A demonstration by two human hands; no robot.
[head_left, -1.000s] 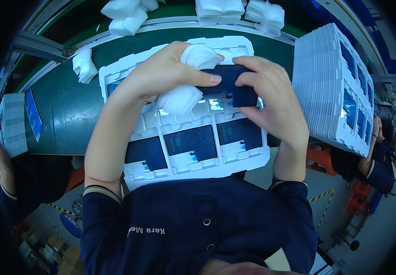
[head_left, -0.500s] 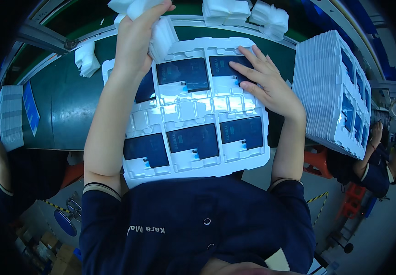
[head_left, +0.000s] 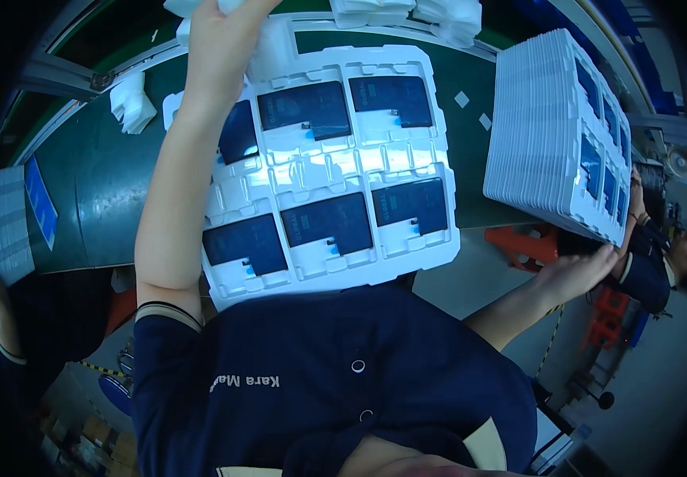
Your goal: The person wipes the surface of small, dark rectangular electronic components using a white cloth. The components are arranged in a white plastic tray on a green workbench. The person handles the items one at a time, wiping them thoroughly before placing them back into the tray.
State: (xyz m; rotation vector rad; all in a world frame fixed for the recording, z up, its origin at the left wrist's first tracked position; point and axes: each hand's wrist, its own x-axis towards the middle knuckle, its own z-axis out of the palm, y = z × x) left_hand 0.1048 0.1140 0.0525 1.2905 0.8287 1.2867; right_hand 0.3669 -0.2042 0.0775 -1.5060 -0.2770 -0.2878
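My left hand [head_left: 224, 52] is at the top edge of the view, where part of its fingers is cut off. It appears closed on a bundle of soft white sheets [head_left: 272, 52], which hangs over the far left of a white plastic tray [head_left: 319, 171]. In the tray's pockets lie flat black L-shaped pieces [head_left: 326, 225], like battery packs, in two rows; my left forearm covers part of the far left one. Low on the right, my right hand [head_left: 578, 272] has its fingers stretched out, the tips by the lower corner of a tall tray stack [head_left: 530, 135]. Whether they touch it, I cannot tell.
More white sheet bundles [head_left: 371, 11] lie along the far rail, with one bundle [head_left: 132, 103] at the left. Two small white squares [head_left: 461, 99] rest on the green table [head_left: 105, 191]. Another stack [head_left: 8, 226] stands far left. Co-workers sit at both sides, near red stools [head_left: 522, 245].
My right hand has left the black piece at the tray's far right and swung down and right to the tray stack. The left hand stays at the white sheets. The whole view has shifted slightly.
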